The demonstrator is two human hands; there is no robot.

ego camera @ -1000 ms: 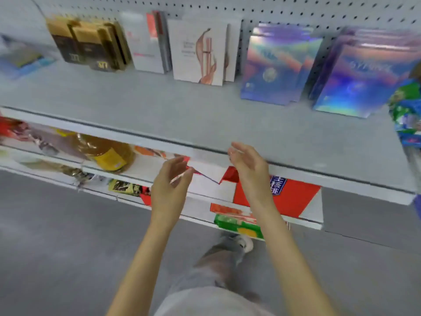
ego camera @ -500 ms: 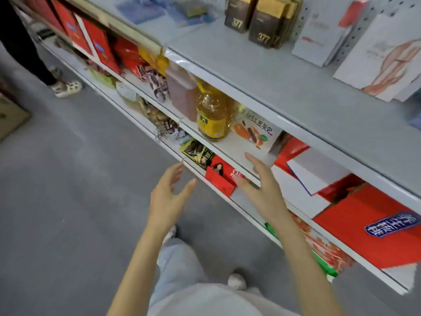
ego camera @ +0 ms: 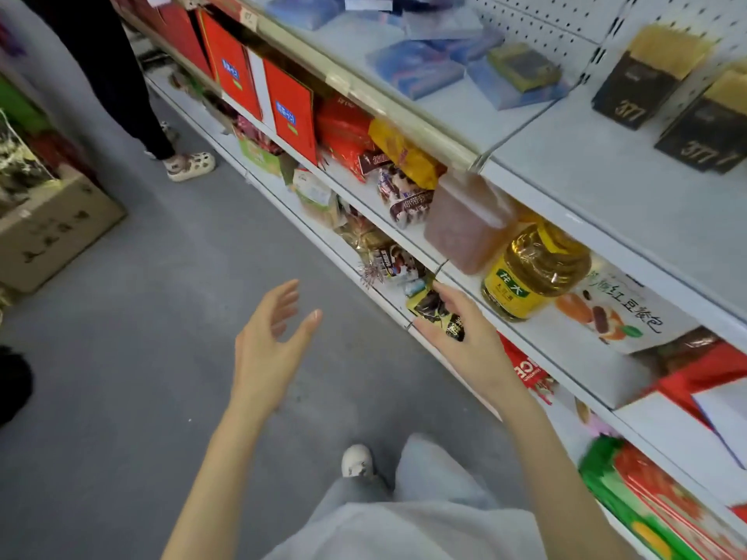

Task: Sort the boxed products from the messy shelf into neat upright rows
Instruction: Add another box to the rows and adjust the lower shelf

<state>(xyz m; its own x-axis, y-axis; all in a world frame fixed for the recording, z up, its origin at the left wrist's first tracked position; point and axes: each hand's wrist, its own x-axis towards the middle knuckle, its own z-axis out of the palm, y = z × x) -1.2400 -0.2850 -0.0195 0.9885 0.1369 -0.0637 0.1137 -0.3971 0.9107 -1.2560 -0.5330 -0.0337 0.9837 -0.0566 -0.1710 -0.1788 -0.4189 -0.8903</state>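
Both hands hang empty in the aisle beside the shelving, which suggests the person is between picks and choosing the next product. The yellow cooking-oil bottle [ego camera: 533,272] on the middle shelf [ego camera: 566,349] serves as the landmark. The left hand [ego camera: 266,349] floats over the grey floor [ego camera: 121,357] well to the left of and below the bottle, fingers spread apart and palm turned toward the shelf, gripping nothing. The right hand [ego camera: 465,337] is just below and left of the bottle, at the shelf's front edge, fingers loosely open; a small dark-and-yellow snack packet [ego camera: 434,307] shows right at its fingers, but whether the hand touches it or merely passes in front I cannot tell. The boxed products the task concerns lie in several places: two black-and-gold boxes [ego camera: 646,78] stand upright on the top shelf above and to the right of the bottle; flat blue packs [ego camera: 424,66] lie scattered in a heap above and to its left, clearly unsorted; orange-red boxes [ego camera: 289,111] stand upright farther left along the bottle's own shelf. A translucent pink tub [ego camera: 469,224] sits touching the bottle's left side. Judging by the loose blue packs, much sorting remains.
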